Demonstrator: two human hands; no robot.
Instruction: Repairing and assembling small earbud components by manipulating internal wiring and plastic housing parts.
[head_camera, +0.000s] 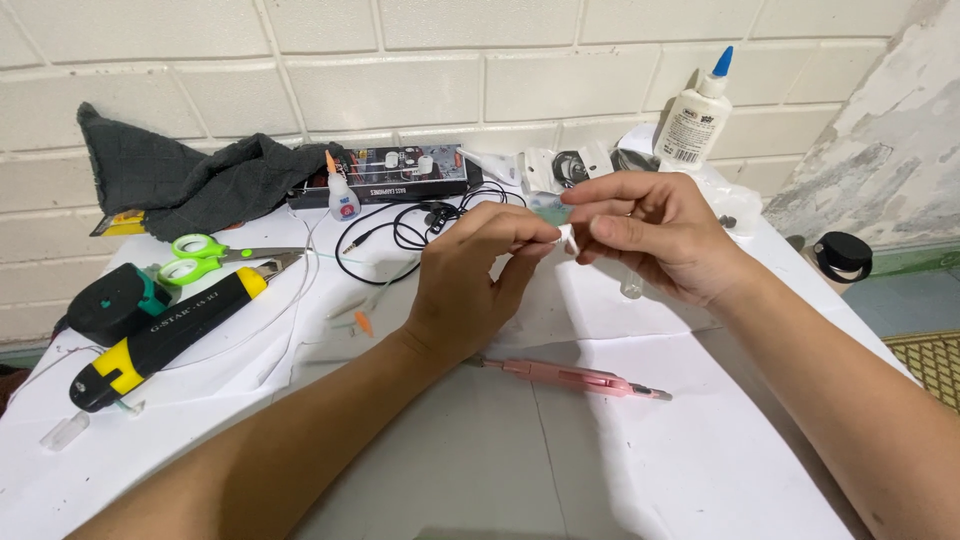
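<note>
My left hand (472, 280) and my right hand (655, 240) meet above the middle of a white paper-covered table (480, 450). Together they pinch a small white piece (566, 237) between their fingertips. A pale green bit (549, 207) shows just above it, at my right fingers. A clear little tube (631, 287) pokes out under my right hand. On the paper below my hands lies a pink utility knife (570, 377).
To the left are green-handled scissors (200, 258), a yellow and black tool (165, 335) and a dark grey cloth (190, 180). Along the wall stand a small glue bottle (341, 195), a dark box (400, 175), black earphone wires (400, 232) and a white glue bottle (695, 115).
</note>
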